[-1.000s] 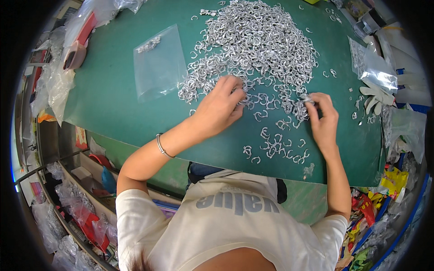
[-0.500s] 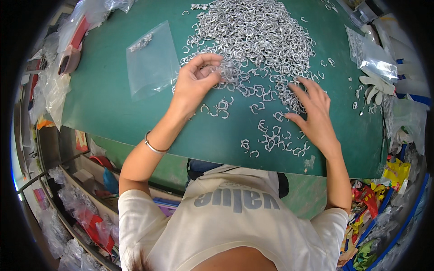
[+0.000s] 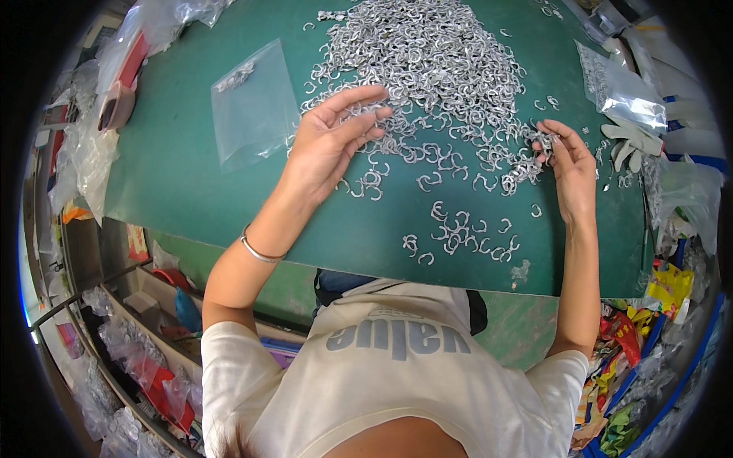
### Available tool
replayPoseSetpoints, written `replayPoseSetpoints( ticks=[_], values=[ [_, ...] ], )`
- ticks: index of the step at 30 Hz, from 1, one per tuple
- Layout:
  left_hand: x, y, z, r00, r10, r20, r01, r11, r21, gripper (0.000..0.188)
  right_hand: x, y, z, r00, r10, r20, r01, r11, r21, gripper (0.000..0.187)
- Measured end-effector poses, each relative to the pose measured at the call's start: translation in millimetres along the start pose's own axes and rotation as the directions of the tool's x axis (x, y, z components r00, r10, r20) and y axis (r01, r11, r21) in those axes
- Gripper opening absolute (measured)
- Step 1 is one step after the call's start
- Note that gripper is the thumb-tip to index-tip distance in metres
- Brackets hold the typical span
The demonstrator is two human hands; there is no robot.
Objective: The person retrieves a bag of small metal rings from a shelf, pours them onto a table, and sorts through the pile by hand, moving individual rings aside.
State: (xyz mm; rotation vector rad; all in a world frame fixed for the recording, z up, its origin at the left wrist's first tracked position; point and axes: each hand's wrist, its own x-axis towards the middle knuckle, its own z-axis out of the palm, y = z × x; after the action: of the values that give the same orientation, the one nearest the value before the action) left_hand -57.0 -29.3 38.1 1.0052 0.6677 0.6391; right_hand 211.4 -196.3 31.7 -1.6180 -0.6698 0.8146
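A big heap of small silvery C-shaped metal rings (image 3: 424, 57) spreads over the green tabletop (image 3: 175, 179). At the heap's near left edge is my left hand (image 3: 324, 145), thumb and fingers apart, with loose rings behind and below the fingertips. My right hand (image 3: 573, 168) is at the heap's right side, its fingers closed on some of the C-shaped rings (image 3: 544, 143). Just left of that hand lies a small clump of rings (image 3: 519, 179). A looser group of rings (image 3: 458, 233) lies nearer the table's front edge.
A clear plastic bag (image 3: 256, 114) with a few metal pieces on it lies left of the heap. To the right are a filled clear bag (image 3: 622, 91) and a white glove (image 3: 632, 145). A pinkish box (image 3: 118, 103) and plastic wrapping (image 3: 88, 168) line the left edge.
My right hand has moved right, from spread over the rings to closed on some. Rings near it have shifted right. My left fingers have opened wider, and the rings by them have dropped away.
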Motion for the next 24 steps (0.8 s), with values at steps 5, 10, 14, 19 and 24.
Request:
replayPoseSetpoints(
  ticks=[5,10,14,19,24],
  values=[
    [0.6,10.5,7.1,0.989,-0.105,0.108,0.097,0.992,0.077,0.031,-10.1,-14.3,10.2,0.987,0.054,0.15,-0.082,0.978,0.191,0.034],
    [2.1,-1.7,6.1,0.993,0.074,0.092,-0.094,0.967,0.236,0.029,-19.3,-18.2,12.6,0.918,-0.248,0.309,0.349,0.875,-0.335,0.035],
    [1.2,-7.5,4.9,0.96,0.242,0.141,-0.27,0.932,0.242,0.027,-27.7,-14.5,17.7,0.889,-0.326,0.32,0.454,0.716,-0.531,0.029],
    [6.1,1.7,12.0,0.968,0.193,0.158,-0.238,0.903,0.357,0.027,-38.8,-11.3,18.1,0.842,-0.472,0.262,0.489,0.46,-0.741,0.026],
    [13.7,-8.8,9.6,0.935,0.263,0.239,-0.353,0.763,0.542,0.037,-71.2,-16.4,4.9,0.857,-0.361,0.369,0.513,0.523,-0.68,0.024]
  ],
)
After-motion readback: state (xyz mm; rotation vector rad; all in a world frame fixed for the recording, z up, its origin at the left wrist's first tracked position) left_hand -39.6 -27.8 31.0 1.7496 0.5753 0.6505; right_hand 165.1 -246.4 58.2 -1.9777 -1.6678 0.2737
